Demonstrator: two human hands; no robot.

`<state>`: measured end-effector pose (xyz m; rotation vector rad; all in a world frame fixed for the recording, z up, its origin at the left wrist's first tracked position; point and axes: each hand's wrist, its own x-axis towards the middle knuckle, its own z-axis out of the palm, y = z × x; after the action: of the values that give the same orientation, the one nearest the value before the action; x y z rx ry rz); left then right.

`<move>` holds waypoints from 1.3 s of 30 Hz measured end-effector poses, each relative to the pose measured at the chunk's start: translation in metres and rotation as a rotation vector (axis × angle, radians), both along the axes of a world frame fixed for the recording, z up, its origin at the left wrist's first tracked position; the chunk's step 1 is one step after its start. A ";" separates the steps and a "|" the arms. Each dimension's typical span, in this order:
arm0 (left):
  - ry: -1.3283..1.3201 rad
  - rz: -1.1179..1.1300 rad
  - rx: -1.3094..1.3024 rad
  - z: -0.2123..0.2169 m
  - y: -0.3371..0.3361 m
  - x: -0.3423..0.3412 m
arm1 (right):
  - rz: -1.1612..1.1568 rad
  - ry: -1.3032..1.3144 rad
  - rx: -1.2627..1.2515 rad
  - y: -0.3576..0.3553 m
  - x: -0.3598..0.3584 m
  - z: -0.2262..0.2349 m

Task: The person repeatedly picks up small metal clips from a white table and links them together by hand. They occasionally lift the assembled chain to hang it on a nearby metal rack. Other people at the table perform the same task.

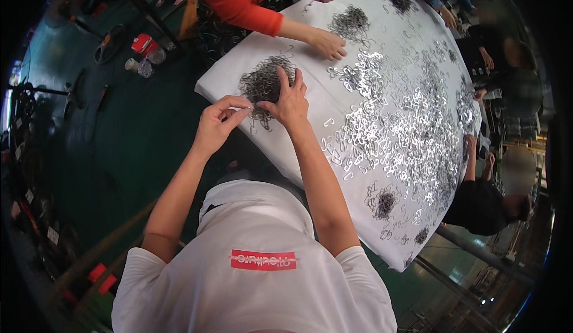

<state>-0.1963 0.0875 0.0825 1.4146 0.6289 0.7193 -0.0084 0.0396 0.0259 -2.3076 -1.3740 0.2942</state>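
White table (310, 103), dark ring pile (262, 82) under right hand (290, 101) w/ left hand (216, 124) beside

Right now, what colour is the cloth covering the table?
White; the cloth shows best in the head view.

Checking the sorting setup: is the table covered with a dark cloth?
No, the table's cover is a white sheet, strewn with shiny metal clips and dark tangled wire heaps.
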 end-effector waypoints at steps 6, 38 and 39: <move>0.003 0.077 -0.021 -0.011 -0.013 -0.043 | 0.122 0.076 -0.078 0.027 0.024 0.016; 0.098 0.124 0.120 -0.028 -0.039 -0.063 | 0.163 -0.202 0.159 -0.039 -0.009 -0.059; 0.086 0.131 0.134 -0.029 -0.040 -0.062 | 0.135 -0.260 0.157 -0.039 -0.011 -0.058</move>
<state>-0.2587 0.0472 0.0540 1.5447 0.7578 0.8200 -0.0197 0.0010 -0.0324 -2.1848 -1.6193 -0.0760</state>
